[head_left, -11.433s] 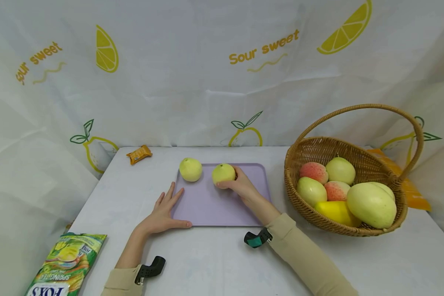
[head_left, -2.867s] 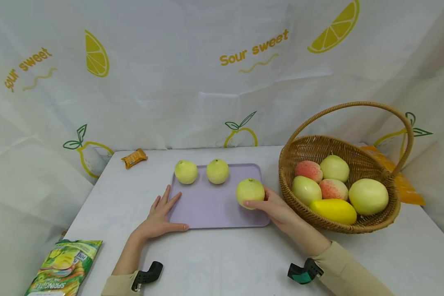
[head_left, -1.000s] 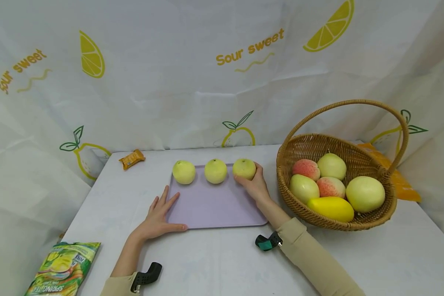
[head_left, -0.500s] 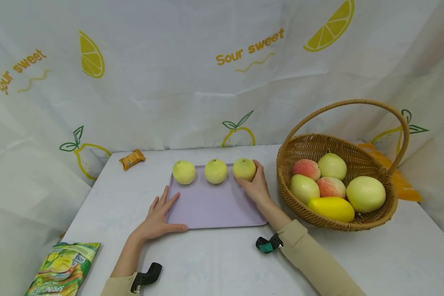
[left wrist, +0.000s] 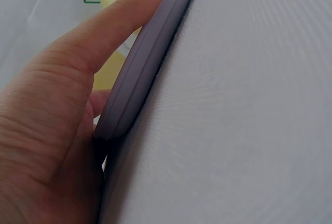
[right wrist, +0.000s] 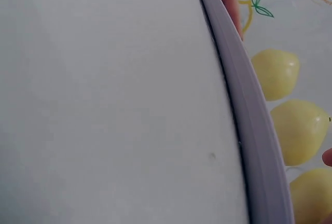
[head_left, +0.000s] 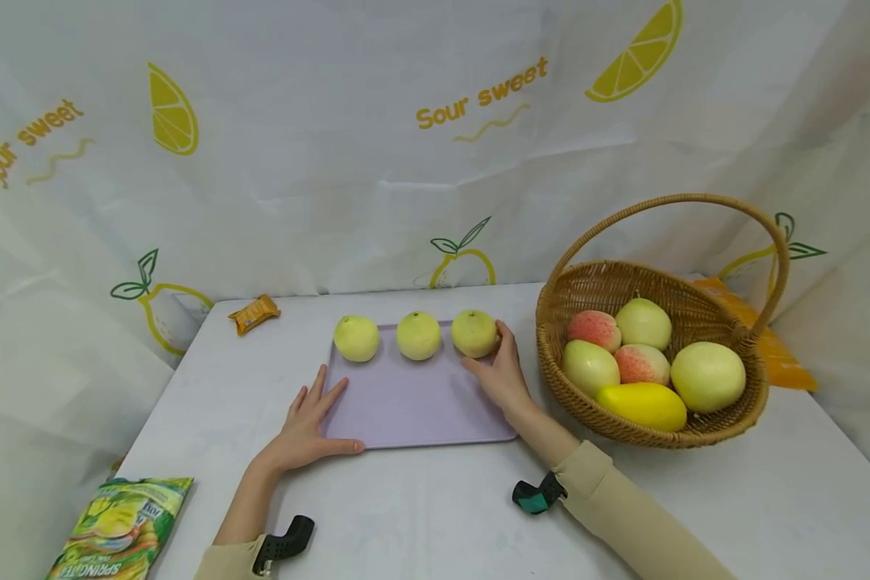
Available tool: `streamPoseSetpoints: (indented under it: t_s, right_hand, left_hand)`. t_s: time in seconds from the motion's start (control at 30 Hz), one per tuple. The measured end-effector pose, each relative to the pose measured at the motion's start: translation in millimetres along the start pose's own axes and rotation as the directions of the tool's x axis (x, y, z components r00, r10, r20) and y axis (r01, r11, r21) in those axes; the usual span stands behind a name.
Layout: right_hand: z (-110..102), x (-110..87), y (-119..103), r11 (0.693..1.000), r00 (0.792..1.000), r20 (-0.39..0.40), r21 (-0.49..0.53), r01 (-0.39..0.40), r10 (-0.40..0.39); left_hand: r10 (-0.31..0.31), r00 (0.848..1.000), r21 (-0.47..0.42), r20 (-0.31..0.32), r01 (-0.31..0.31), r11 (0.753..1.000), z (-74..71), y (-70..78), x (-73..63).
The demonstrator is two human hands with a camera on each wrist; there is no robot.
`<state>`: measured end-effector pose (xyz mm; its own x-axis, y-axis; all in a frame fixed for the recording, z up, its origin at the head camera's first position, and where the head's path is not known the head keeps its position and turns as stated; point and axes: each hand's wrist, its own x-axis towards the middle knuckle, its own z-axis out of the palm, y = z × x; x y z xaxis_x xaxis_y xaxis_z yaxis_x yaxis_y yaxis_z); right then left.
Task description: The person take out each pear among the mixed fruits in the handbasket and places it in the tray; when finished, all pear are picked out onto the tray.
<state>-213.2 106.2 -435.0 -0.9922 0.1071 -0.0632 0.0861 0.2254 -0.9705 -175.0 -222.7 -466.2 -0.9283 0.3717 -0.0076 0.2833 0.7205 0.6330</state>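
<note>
On the lilac tray three pale yellow-green, pomelo-like fruits stand in a row along the back edge: a left fruit, a middle fruit and a right fruit. My right hand is at the right fruit, its thumb drawn back below it and its fingers at the far right side, loosely around it. My left hand rests spread at the tray's front left corner, thumb along the front edge. In the left wrist view the left thumb lies on the tray rim.
A tilted wicker basket with a tall handle stands to the right, holding several fruits, among them a yellow mango-like fruit and a red-tinged peach. An orange packet lies back left, a green snack bag front left.
Earlier my right hand was at the middle fruit, then carried a third fruit over the tray and set it at the back right. Its grip has now loosened. The left hand stays put.
</note>
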Motion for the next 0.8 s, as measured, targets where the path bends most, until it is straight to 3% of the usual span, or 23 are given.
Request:
streamPoseSetpoints:
  t_s: [0.43,0.67,0.8]
  right_hand:
    - [-16,-45.4,-8,1.0,0.99,0.138,0.014,0.017,-0.019]
    - [-33,-71.6,-21,0.998,0.971,0.235,0.014,0.053,-0.055]
    - [-44,-85.4,-27,0.996,0.949,0.303,0.018,0.089,-0.09]
  left_hand:
    - [0.006,1.0,0.009,0.0,-0.006,1.0,0.4,-0.1,0.1]
    - [0.009,1.0,0.002,-0.003,-0.009,1.0,0.8,-0.6,0.1]
    - [0.015,1.0,0.001,-0.003,-0.015,1.0,1.0,-0.9,0.6]
